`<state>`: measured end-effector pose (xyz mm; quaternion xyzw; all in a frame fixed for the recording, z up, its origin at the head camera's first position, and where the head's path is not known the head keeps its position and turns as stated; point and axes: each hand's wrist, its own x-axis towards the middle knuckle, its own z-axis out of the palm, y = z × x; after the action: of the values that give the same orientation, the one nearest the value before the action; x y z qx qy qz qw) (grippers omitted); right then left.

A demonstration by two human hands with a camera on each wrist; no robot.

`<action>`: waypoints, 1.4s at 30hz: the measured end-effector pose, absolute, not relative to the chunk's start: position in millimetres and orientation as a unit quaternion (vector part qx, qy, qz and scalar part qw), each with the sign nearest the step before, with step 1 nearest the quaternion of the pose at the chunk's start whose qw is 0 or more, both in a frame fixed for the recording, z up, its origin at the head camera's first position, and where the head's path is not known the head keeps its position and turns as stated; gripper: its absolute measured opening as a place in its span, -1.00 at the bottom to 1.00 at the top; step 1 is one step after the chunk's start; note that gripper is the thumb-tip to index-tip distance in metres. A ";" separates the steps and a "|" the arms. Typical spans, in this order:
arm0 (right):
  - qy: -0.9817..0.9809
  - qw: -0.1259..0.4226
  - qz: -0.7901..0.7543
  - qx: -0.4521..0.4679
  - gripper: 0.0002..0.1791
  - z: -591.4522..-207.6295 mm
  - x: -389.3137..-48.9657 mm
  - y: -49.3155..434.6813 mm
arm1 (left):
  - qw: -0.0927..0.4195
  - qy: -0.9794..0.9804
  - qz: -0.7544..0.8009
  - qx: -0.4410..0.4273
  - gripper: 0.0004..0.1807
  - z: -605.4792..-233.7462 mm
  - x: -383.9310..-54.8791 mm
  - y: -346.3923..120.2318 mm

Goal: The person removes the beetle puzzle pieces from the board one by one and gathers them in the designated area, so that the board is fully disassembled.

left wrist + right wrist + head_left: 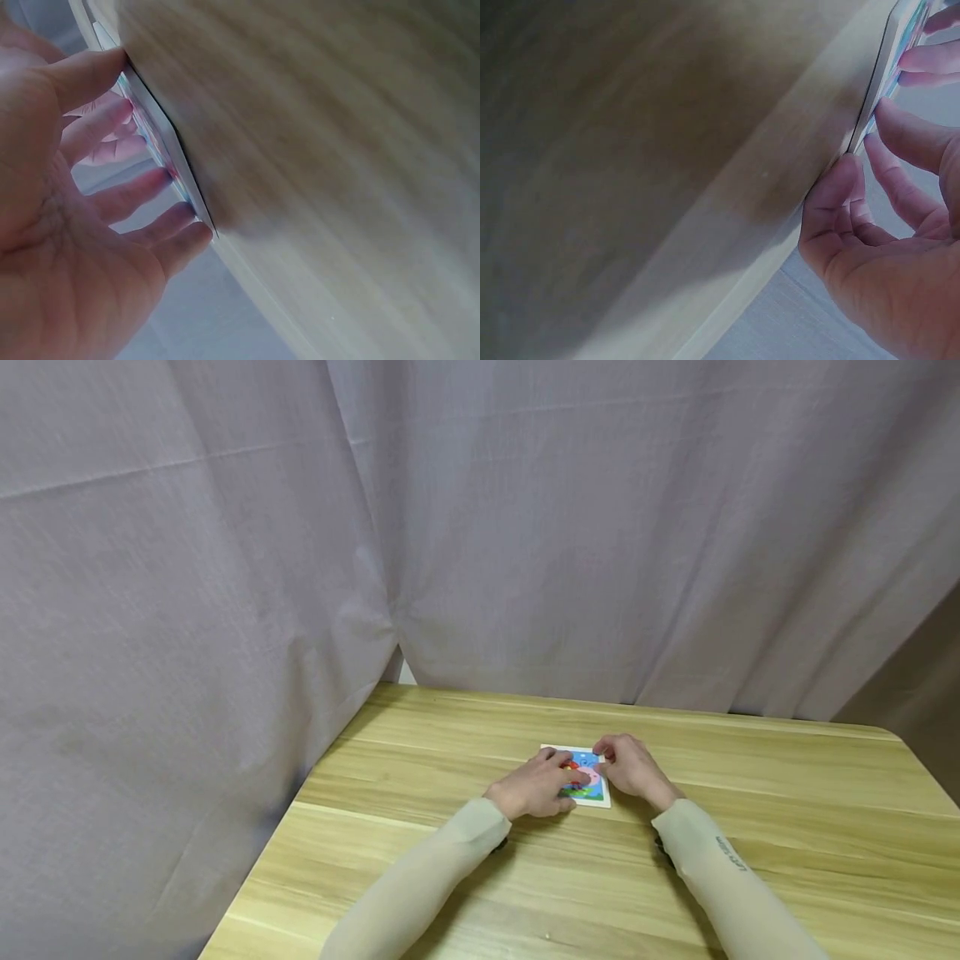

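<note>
A thin picture board [596, 792] with a white border and a colourful cartoon print lies flat on the wooden table. My left hand [534, 783] spreads over its left part, fingertips touching the printed face. In the left wrist view the fingers of the left hand [90, 195] are apart, and the thumb lies at the board's edge. At the far right corner, my right hand [632, 767] has its thumb and bent fingers about the board's edge. The right wrist view shows the right hand [900, 217] with other fingers curled against the tabletop. Both hands cover part of the print.
The wooden table [787, 810] has a far edge and a left edge in view. Grey curtains [525, 543] hang behind it and along its left side. A tiny pale speck [547, 937] lies near the front of the tabletop.
</note>
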<state>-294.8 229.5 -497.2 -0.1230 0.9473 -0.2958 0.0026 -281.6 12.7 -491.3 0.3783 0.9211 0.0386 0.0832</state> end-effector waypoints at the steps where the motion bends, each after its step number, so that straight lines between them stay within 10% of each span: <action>1: 0.947 0.006 -0.296 -0.124 -0.77 -497.1 -295.3 229.4 | 0.080 0.921 0.033 0.379 -0.43 -491.4 -281.4 13.0; 42: 0.941 0.036 -0.306 -0.142 -0.73 -498.1 -306.5 229.9 | 0.040 0.912 0.004 0.409 -0.45 -492.5 -288.5 14.4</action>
<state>-306.5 229.9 -498.1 -0.1424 0.9406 -0.3061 0.0359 -288.5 14.4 -492.5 0.4090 0.9116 0.0039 0.0401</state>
